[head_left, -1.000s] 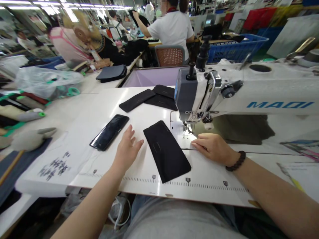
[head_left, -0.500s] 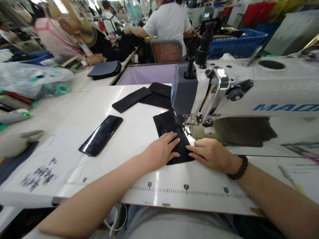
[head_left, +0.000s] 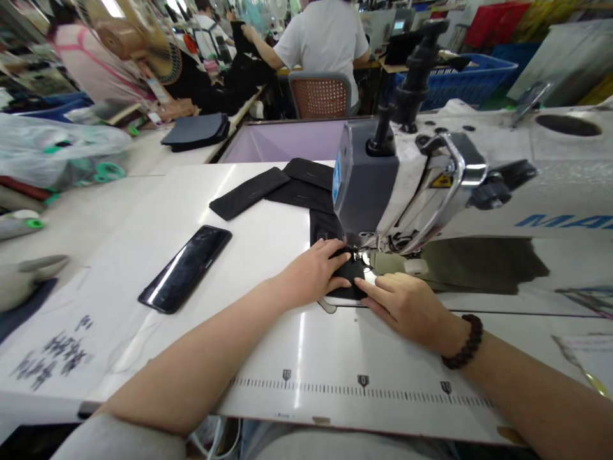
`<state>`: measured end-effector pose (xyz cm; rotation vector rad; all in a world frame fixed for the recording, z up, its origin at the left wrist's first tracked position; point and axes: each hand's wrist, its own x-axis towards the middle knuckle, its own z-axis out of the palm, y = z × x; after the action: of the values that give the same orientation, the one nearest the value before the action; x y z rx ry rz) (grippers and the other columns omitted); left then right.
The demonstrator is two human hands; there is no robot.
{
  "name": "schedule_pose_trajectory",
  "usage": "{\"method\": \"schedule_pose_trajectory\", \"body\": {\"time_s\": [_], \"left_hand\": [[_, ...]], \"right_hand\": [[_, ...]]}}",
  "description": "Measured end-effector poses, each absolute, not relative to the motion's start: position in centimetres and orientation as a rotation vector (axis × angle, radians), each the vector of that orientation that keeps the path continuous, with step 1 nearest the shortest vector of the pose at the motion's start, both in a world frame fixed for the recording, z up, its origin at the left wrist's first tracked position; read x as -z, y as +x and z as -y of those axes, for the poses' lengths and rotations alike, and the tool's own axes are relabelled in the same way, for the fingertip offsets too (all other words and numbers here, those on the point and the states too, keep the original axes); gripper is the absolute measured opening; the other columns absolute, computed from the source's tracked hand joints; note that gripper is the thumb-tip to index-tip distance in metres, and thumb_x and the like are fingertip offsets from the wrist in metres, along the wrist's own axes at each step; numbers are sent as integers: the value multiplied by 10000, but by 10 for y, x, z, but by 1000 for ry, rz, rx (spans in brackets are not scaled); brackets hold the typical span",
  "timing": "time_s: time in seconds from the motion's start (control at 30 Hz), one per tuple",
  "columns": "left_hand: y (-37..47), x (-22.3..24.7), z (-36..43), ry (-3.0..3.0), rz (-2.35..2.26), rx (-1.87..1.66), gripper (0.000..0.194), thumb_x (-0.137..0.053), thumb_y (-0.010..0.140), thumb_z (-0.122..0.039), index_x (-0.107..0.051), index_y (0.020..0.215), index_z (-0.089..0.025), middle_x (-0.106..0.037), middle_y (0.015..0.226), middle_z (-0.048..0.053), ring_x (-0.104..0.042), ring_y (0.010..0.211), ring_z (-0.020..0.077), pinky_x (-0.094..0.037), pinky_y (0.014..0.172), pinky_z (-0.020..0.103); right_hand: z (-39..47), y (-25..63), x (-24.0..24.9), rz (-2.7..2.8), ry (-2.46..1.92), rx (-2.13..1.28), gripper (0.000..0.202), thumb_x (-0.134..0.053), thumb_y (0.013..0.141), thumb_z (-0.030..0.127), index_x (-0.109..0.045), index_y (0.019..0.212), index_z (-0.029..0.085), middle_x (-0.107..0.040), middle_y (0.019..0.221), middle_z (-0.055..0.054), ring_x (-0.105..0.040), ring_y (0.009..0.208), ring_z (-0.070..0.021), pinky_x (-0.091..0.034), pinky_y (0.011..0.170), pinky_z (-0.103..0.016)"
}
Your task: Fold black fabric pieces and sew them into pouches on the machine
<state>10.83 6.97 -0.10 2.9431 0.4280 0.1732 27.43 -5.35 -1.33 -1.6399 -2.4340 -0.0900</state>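
A piece of black fabric (head_left: 345, 278) lies under the needle area of a sewing machine (head_left: 366, 185), and the machine head hides part of it. My left hand (head_left: 313, 271) rests flat on the fabric, fingers spread, just left of the presser foot (head_left: 363, 258). Close to the fabric's right edge, my right hand (head_left: 414, 310) reaches in with its index finger extended and touching the cloth. Its other fingers are loosely bent, and nothing shows in its grip. Several folded black fabric pieces (head_left: 249, 193) lie overlapping behind, left of the machine.
A black phone (head_left: 186, 268) lies on the white sewing table (head_left: 268, 358) to the left. Olive fabric (head_left: 483, 265) sits under the machine arm. A lilac bin (head_left: 282, 142) stands behind the table. Plastic bags and thread cones (head_left: 19, 223) are at far left; co-workers sit beyond.
The black fabric has moved away from me, further under the machine, with both hands following it. The view has shifted slightly, and a co-worker ahead has raised a hand with dark cloth.
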Motion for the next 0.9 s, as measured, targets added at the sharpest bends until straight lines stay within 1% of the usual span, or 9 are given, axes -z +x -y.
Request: {"method": "schedule_pose_trajectory", "body": {"time_s": [0.4,0.57,0.77,0.9], "left_hand": [[107,1,-78,2959,-377,-186,441,-496,824,-383,-497,1144,-79,-481,1147,137,-441,1099,246,-362,946,379],[107,0,-79,2959,-353,-194,436,-494,825,-380,-511,1128,-67,-499,1118,134,-453,1072,245,-378,928,370],[108,1,-80,2953,-338,-203,440,-496,826,-372,-500,1146,-69,-493,1126,137,-448,1075,243,-367,937,369],[109,4,-84,2953,-342,-223,440,-484,832,-378,-498,1149,-73,-500,1123,139,-452,1074,245,-369,933,382]], "right_hand": [[51,270,14,2368,-1670,16,269,-461,834,240,-575,1049,126,-595,692,-35,-537,621,-140,-348,556,-260],[51,270,15,2368,-1680,49,269,-460,836,259,-578,1043,134,-603,695,-39,-537,609,-145,-340,544,-262],[50,270,16,2367,-1703,66,272,-452,838,264,-580,1045,143,-605,695,-38,-534,602,-147,-340,539,-267],[50,270,15,2357,-1724,53,291,-440,848,281,-571,1060,129,-613,716,-47,-539,624,-145,-346,552,-264]]}}
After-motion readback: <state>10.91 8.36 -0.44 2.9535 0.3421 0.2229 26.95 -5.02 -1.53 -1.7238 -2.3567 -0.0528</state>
